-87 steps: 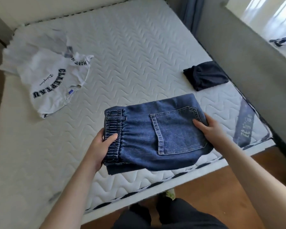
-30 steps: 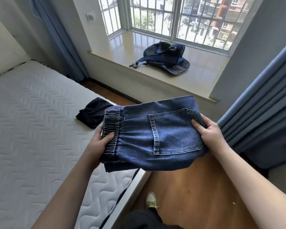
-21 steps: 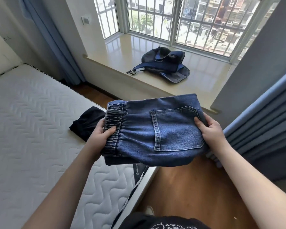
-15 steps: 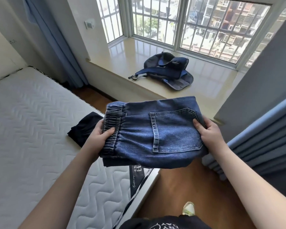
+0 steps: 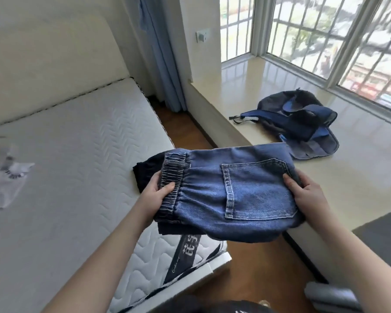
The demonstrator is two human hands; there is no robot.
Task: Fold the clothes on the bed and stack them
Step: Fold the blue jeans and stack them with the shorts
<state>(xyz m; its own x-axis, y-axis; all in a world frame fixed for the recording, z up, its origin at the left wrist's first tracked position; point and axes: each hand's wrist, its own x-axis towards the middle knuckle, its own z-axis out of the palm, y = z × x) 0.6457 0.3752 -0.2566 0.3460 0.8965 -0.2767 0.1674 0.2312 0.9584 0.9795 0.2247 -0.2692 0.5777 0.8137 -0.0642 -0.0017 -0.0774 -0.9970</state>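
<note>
Holding: folded denim jeans (image 5: 230,193), lifted in the air above the near corner of the mattress (image 5: 77,177) and the wooden floor (image 5: 253,265).
Left hand (image 5: 155,195): thumb on top of the elastic waistband, fingers underneath, grasping that end.
Right hand (image 5: 307,195): grasping the opposite end beside the back pocket.
Underneath: a folded dark garment (image 5: 147,175) lies on the mattress edge, partly hidden by the jeans.
Far left: a white printed shirt (image 5: 7,177), blurred, well apart.
Window ledge (image 5: 257,105): a blue backpack (image 5: 303,123) lies flat on it; contents cannot be told.
Beside the wall: a blue curtain (image 5: 163,64).
</note>
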